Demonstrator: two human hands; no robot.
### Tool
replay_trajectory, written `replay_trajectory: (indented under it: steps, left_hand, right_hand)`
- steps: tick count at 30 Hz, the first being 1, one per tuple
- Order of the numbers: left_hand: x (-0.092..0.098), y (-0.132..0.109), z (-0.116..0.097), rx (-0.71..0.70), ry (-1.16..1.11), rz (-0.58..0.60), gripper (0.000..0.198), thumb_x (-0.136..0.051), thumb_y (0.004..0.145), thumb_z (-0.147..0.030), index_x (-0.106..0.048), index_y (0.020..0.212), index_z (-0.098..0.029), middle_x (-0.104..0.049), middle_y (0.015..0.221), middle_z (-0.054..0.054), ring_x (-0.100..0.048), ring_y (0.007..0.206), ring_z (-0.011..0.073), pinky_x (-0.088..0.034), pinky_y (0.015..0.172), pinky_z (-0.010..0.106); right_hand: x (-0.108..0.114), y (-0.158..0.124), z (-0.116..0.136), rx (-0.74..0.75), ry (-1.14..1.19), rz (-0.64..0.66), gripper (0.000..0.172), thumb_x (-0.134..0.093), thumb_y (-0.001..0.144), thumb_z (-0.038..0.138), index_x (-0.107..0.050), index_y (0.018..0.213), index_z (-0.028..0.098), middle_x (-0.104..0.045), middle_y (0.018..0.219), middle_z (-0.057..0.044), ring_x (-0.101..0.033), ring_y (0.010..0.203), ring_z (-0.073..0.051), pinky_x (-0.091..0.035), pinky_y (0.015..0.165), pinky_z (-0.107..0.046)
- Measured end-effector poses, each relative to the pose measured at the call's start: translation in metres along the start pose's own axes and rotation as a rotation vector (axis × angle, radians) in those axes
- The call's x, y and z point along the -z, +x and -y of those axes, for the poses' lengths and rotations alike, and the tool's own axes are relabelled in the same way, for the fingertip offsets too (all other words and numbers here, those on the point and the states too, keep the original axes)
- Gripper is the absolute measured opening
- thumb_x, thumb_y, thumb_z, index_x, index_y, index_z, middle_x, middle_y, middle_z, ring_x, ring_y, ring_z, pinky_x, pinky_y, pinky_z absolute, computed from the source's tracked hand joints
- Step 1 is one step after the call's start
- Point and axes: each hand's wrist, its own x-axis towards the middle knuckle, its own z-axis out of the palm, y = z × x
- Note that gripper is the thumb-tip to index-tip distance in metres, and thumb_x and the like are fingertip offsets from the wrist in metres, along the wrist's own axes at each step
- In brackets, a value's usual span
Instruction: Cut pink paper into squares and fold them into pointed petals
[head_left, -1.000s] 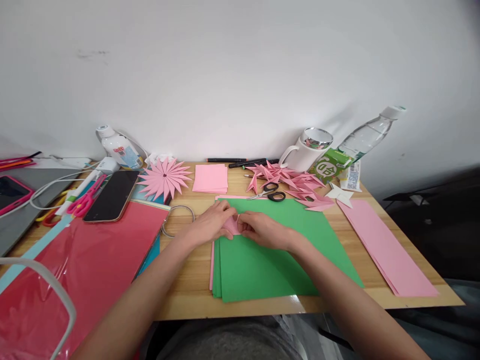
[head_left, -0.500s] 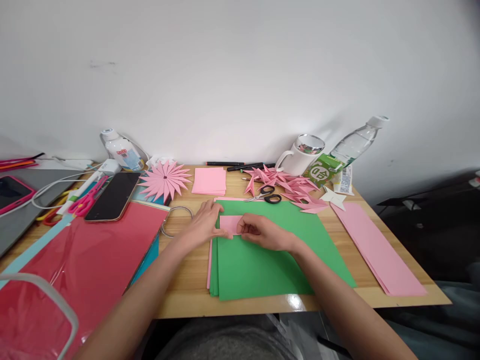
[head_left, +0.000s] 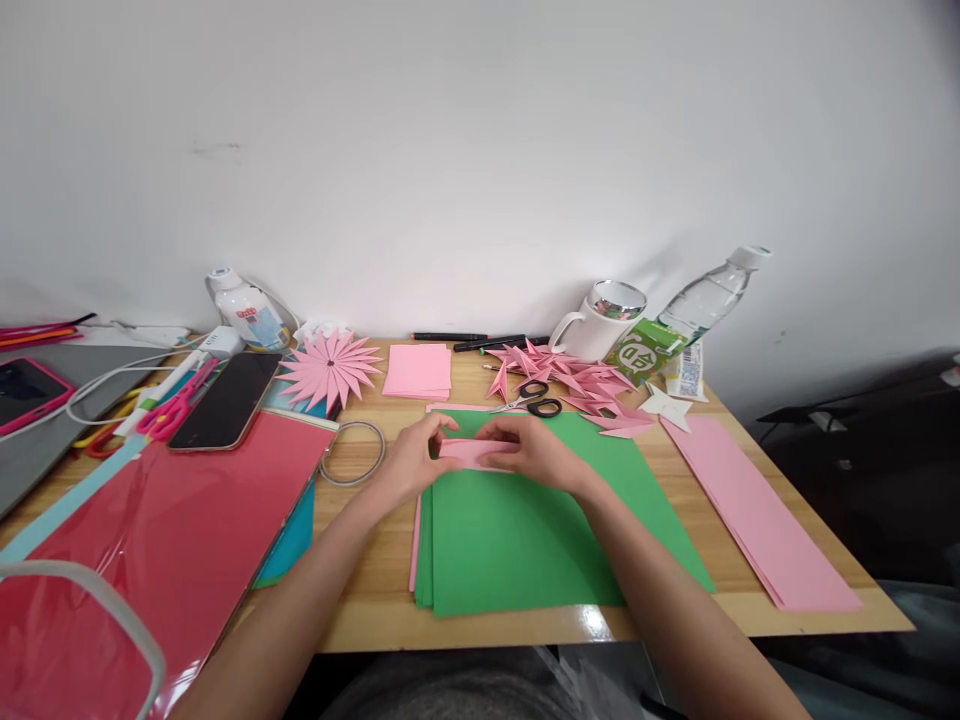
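Pink paper [head_left: 476,452], flat on green sheets [head_left: 525,540] 0.5 s ago, now lifted off them near their 12 o'clock edge. L hand [head_left: 409,462] & R hand [head_left: 541,452] each pinch an end; looks mid-fold.

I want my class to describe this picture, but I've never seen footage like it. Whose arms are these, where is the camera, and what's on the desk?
No machine here: a person wears a camera on the head, looking down at their own bare hands. The left hand and right hand pinch a small pink paper between them, over green sheets on a wooden desk. Nearby lie scissors, a pink paper flower, pink squares, folded pink points, a phone and a mug.
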Motion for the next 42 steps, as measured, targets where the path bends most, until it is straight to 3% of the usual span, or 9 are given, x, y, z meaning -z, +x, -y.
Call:
replay_trajectory:
  steps: [4, 7, 9, 15, 19, 25, 37, 42]
  left_hand:
    - [-0.003, 0.001, -0.010, 0.100, -0.570, -0.034, 0.029, -0.073, 0.063, -0.036, -0.063, 0.079, -0.013, -0.064, 0.075, 0.003, -0.058, 0.064, 0.0147, -0.048, 0.057, 0.027]
    - [-0.007, 0.001, -0.012, 0.174, -0.811, -0.159, 0.032, -0.078, 0.060, -0.033, -0.066, 0.080, -0.010, -0.068, 0.075, 0.005, -0.062, 0.060, 0.0148, -0.052, 0.055, 0.028]
    - [-0.010, 0.002, -0.009, 0.194, -0.894, -0.243, 0.033, -0.079, 0.059, -0.030, -0.067, 0.082, -0.010, -0.070, 0.078, 0.007, -0.065, 0.063, 0.0166, -0.055, 0.058, 0.030]
    - [-0.009, 0.003, -0.005, 0.224, -0.964, -0.231, 0.031, -0.080, 0.061, -0.030, -0.068, 0.082, -0.010, -0.072, 0.082, 0.007, -0.068, 0.071, 0.0205, -0.059, 0.066, 0.037]
    - [-0.007, 0.002, -0.009, 0.262, -1.022, -0.188, 0.029, -0.078, 0.064, -0.031, -0.070, 0.080, -0.009, -0.073, 0.084, 0.010, -0.069, 0.073, 0.0234, -0.059, 0.070, 0.041]
    - [-0.004, 0.001, -0.013, 0.262, -1.050, -0.239, 0.026, -0.079, 0.063, -0.028, -0.072, 0.081, -0.010, -0.073, 0.088, 0.009, -0.070, 0.073, 0.0216, -0.059, 0.065, 0.034]
    - [0.001, 0.003, -0.011, 0.289, -1.089, -0.316, 0.030, -0.083, 0.056, -0.028, -0.072, 0.079, -0.012, -0.074, 0.085, 0.007, -0.068, 0.063, 0.0181, -0.059, 0.054, 0.028]
    - [0.000, 0.003, -0.012, 0.228, -1.014, -0.333, 0.028, -0.082, 0.058, -0.029, -0.072, 0.079, -0.012, -0.074, 0.084, 0.007, -0.068, 0.066, 0.0188, -0.059, 0.053, 0.029]
  right_hand:
    - [-0.008, 0.005, 0.009, 0.046, 0.316, -0.188, 0.035, -0.073, 0.066, 0.039, -0.061, 0.090, 0.015, -0.060, 0.074, 0.001, -0.054, 0.064, -0.013, -0.042, 0.056, -0.024]
    - [-0.017, 0.009, 0.011, 0.024, 0.452, -0.357, 0.052, -0.079, 0.060, 0.033, -0.056, 0.104, 0.018, -0.061, 0.076, 0.002, -0.055, 0.064, -0.013, -0.043, 0.055, -0.023]
    - [-0.023, 0.011, 0.007, 0.005, 0.548, -0.374, 0.054, -0.081, 0.056, 0.030, -0.056, 0.103, 0.018, -0.064, 0.081, 0.000, -0.059, 0.068, -0.014, -0.047, 0.061, -0.025]
    - [-0.034, 0.013, -0.002, -0.044, 0.704, -0.367, 0.047, -0.082, 0.055, 0.032, -0.060, 0.093, 0.016, -0.069, 0.092, -0.005, -0.064, 0.081, -0.018, -0.052, 0.073, -0.032]
    - [-0.031, 0.012, 0.002, -0.075, 0.745, -0.346, 0.043, -0.082, 0.055, 0.031, -0.062, 0.090, 0.016, -0.068, 0.083, -0.003, -0.061, 0.069, -0.015, -0.051, 0.062, -0.027]
    - [-0.024, 0.008, 0.008, -0.110, 0.775, -0.339, 0.030, -0.081, 0.059, 0.029, -0.063, 0.079, 0.017, -0.062, 0.062, 0.004, -0.054, 0.055, -0.009, -0.045, 0.055, -0.022]
    - [-0.019, 0.002, 0.012, -0.112, 0.863, -0.350, 0.034, -0.078, 0.064, 0.031, -0.063, 0.090, 0.018, -0.072, 0.070, -0.001, -0.067, 0.065, -0.016, -0.055, 0.071, -0.032]
    - [-0.019, 0.003, 0.010, -0.103, 0.847, -0.346, 0.032, -0.078, 0.064, 0.031, -0.064, 0.090, 0.018, -0.071, 0.073, -0.002, -0.067, 0.069, -0.015, -0.055, 0.072, -0.030]
